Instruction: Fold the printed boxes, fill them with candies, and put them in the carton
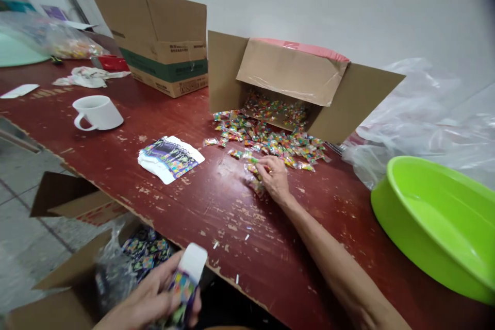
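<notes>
Nearest, at the bottom edge, the left hand point(154, 294) is closed around a pouch point(185, 281), thumb and fingers pinching its printed body, with the white end pointing up and just clear of the desk point(201, 216) edge. Below it an open carton point(77, 268) holds a plastic bag of similar printed packs, which suggests some of the work is done.

Much looks left to do. A broad heap of sweets point(270, 136) spills from the tipped box point(294, 80) onto the desk, and a few flat pouches point(170, 157) lie stacked to the left of the heap, apart from it.

The right hand point(273, 178) lies palm down at the near edge of the heap. Its fingers are loosely spread and bent over a few wrapped sweets, touching them against the desk. It is not lifting them, and no firm grip shows. The green basin point(436, 221) sits well to the right, untouched.
</notes>
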Demonstrator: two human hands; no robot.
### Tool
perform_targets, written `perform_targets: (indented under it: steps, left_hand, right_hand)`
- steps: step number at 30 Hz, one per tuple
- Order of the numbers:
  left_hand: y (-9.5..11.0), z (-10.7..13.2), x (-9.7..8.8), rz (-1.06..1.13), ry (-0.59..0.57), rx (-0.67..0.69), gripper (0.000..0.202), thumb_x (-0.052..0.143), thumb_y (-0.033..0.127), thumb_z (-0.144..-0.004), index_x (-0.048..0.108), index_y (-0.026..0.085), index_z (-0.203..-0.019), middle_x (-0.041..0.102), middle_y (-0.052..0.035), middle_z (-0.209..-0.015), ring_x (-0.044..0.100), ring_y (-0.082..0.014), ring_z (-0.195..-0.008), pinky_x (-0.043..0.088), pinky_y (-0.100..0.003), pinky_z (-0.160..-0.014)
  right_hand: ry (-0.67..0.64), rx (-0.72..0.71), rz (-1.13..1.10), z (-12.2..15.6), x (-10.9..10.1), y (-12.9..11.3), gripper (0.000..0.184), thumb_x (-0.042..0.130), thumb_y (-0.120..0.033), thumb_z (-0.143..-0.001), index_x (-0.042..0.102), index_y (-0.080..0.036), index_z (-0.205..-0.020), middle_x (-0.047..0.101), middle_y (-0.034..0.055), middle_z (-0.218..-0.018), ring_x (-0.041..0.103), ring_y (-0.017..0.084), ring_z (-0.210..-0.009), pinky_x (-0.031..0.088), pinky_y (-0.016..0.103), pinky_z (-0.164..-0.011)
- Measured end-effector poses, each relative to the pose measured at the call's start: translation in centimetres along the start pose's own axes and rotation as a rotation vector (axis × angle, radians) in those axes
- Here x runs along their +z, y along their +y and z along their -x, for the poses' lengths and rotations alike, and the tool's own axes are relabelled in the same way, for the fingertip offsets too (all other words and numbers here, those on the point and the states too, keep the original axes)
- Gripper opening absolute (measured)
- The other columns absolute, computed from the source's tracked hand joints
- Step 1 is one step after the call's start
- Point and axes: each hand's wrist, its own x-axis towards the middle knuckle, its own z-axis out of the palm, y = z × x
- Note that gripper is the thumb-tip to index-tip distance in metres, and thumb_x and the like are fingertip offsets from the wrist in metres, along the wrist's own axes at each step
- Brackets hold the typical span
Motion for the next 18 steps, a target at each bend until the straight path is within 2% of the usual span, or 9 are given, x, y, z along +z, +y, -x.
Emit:
perform_targets:
  steps: [1,3,6,7,9,12,14,16,18]
  left_hand:
    - [0.8,-0.7,1.1,0.024,0.026,0.059,0.058,0.073,0.054,-0.075,0.061,0.023,-0.123,0.073,-0.0087,-0.084,0.069,-0.0252,-0.074,0.051,-0.036,-0.069]
    - [2.4,-2.0,3.2,0.030,0.057,0.161,0.045,0.071,0.044,-0.079,0.059,0.020,-0.116,0.072,-0.0089,-0.088,0.068,-0.0217,-0.073,0.050,-0.032,-0.068]
    - [4.2,-3.0,5.5,0.021,0.098,0.193,0.042,0.066,0.033,-0.079,0.054,0.021,-0.117,0.068,-0.0048,-0.086,0.064,-0.0172,-0.066,0.045,-0.025,-0.055]
    - [4.6,-3.0,6.0,-0.015,0.103,0.194,0.044,0.064,0.031,-0.078,0.053,0.022,-0.119,0.067,-0.0037,-0.086,0.062,-0.0162,-0.064,0.043,-0.023,-0.051]
    - [4.9,-2.8,6.7,-0.128,0.101,0.209,0.042,0.061,0.029,-0.079,0.054,0.022,-0.120,0.064,-0.0010,-0.084,0.058,-0.0144,-0.062,0.040,-0.021,-0.048]
    - [4.6,-2.5,7.2,-0.333,0.126,0.252,0.033,0.059,0.024,-0.082,0.059,0.021,-0.114,0.061,0.0011,-0.082,0.053,-0.0127,-0.064,0.040,-0.020,-0.050]
    - [4.2,-2.4,7.4,-0.412,0.155,0.287,0.029,0.059,0.021,-0.081,0.062,0.021,-0.110,0.061,0.0013,-0.081,0.053,-0.0130,-0.066,0.041,-0.020,-0.054]
    - [3.9,-2.4,7.5,-0.371,0.154,0.319,0.029,0.062,0.024,-0.081,0.064,0.020,-0.110,0.062,0.0010,-0.080,0.054,-0.0143,-0.068,0.043,-0.021,-0.057]
    - [3.6,-2.5,7.7,-0.219,0.159,0.329,0.033,0.062,0.036,-0.084,0.065,0.020,-0.113,0.065,-0.0002,-0.079,0.057,-0.0157,-0.067,0.043,-0.022,-0.054]
  right_hand:
    - [0.017,0.050,-0.111,0.4,-0.7,-0.8,0.019,0.064,-0.036,-0.088,0.075,-0.020,-0.088,0.072,0.0078,-0.097,0.063,0.024,-0.096,0.046,0.041,-0.090]
    - [-0.065,0.115,-0.284,1.6,-2.3,-2.7,0.026,0.062,-0.043,-0.088,0.074,-0.019,-0.092,0.073,0.0047,-0.085,0.065,0.020,-0.079,0.050,0.035,-0.076]
    - [-0.370,0.181,-0.534,4.2,-4.2,-5.9,0.024,0.068,-0.042,-0.085,0.075,-0.020,-0.092,0.074,0.0024,-0.082,0.065,0.016,-0.073,0.050,0.030,-0.071]
    - [-0.445,0.163,-0.530,5.1,-4.6,-6.8,0.022,0.067,-0.039,-0.086,0.075,-0.020,-0.090,0.074,0.0021,-0.081,0.064,0.016,-0.073,0.050,0.029,-0.070]
    - [-0.510,0.084,-0.417,7.0,-5.0,-8.2,0.016,0.064,-0.032,-0.087,0.076,-0.021,-0.088,0.074,0.0012,-0.077,0.062,0.015,-0.068,0.048,0.028,-0.066]
    - [-0.507,-0.031,-0.256,9.1,-4.7,-9.2,0.013,0.062,-0.022,-0.086,0.075,-0.021,-0.084,0.072,0.0010,-0.074,0.061,0.015,-0.065,0.044,0.027,-0.062]
    - [-0.522,-0.069,-0.247,9.9,-4.1,-9.5,0.010,0.063,-0.021,-0.086,0.073,-0.021,-0.085,0.072,0.0011,-0.074,0.061,0.015,-0.065,0.044,0.027,-0.062]
    - [-0.557,-0.088,-0.287,10.3,-3.7,-9.8,0.007,0.065,-0.024,-0.087,0.071,-0.021,-0.087,0.070,0.0006,-0.074,0.061,0.014,-0.064,0.045,0.027,-0.062]
    - [-0.567,-0.083,-0.342,10.3,-3.5,-9.9,0.011,0.064,-0.029,-0.089,0.070,-0.021,-0.083,0.068,0.0003,-0.074,0.060,0.014,-0.066,0.045,0.027,-0.064]
